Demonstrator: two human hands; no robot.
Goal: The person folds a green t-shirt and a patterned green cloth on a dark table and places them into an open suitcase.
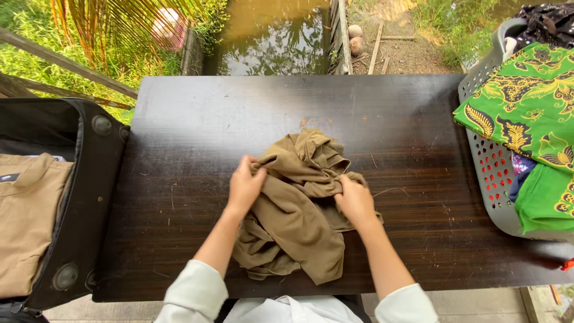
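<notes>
On the dark worktop, midway between a black suitcase and a grey laundry basket, left hand and right hand each grip a crumpled brown garment, apparently untangling it, needing spreading flat.

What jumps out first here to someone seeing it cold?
A crumpled khaki garment lies mid-table on the dark wooden table, with the left hand and right hand both gripping its folds. At the right edge, a grey laundry basket holds a bright green patterned cloth. At left, an open black suitcase holds a folded tan shirt.
</notes>
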